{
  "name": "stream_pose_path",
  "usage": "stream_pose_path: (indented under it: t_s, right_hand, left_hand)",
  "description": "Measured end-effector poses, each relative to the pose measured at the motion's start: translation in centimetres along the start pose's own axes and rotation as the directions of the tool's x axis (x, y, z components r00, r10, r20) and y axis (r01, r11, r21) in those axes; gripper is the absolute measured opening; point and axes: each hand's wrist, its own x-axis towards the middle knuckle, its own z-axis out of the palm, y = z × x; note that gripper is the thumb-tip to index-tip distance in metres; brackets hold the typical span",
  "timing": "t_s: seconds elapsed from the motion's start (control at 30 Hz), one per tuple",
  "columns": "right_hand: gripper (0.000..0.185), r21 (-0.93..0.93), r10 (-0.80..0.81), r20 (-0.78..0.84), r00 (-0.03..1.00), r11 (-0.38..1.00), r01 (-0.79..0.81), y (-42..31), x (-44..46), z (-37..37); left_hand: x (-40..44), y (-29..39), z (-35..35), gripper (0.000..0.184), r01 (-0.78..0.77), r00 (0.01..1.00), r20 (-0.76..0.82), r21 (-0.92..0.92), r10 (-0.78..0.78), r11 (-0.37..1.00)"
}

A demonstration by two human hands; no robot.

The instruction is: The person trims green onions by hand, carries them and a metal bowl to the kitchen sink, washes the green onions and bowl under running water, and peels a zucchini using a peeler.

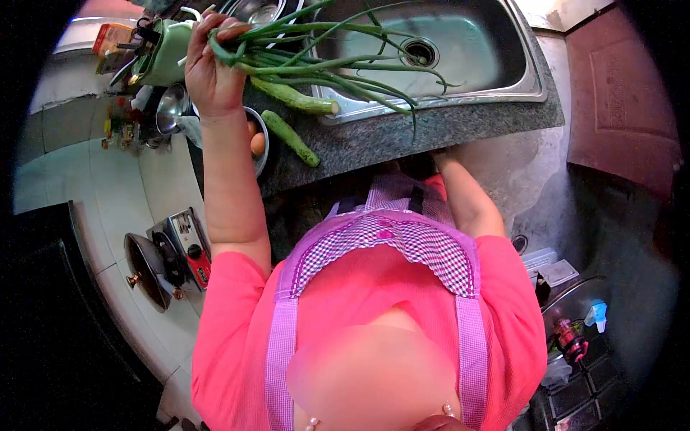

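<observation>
My left hand (215, 65) is raised over the counter, fingers closed round a bunch of green onions (316, 65). Their long leaves stretch right across the near part of the steel sink (467, 61). Below the bunch, a long green gourd (302, 99) and a shorter one (287, 138) lie on the counter. Partly behind my left forearm, a metal bowl (266, 147) holds brown eggs (257, 144). My right hand (438, 156) is low at the counter's front edge, by my apron (374, 223); its fingers are hidden in shadow.
A light green holder (165, 54) with utensils stands at the upper left, near a metal bowl (172, 108). The dark stone counter (431, 129) runs along the sink. A wok (147, 273) sits at the left, and a reddish door (625, 100) is at the right.
</observation>
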Motion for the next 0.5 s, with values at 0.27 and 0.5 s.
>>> stream_pose_path:
  t_s: [0.27,0.5]
  right_hand:
    - [0.033,0.074,0.028,-0.005,1.000,0.997,-0.027,-0.5,0.6,-0.5]
    - [0.030,0.120,0.043,0.001,0.999,0.992,-0.042,-0.4,1.2,0.3]
  left_hand:
    - [-0.7,-1.1,1.0,0.012,-0.068,0.996,0.067,0.094,0.062,0.993]
    - [-0.5,-2.7,2.0,0.013,-0.020,0.990,0.139,0.008,0.019,1.000]
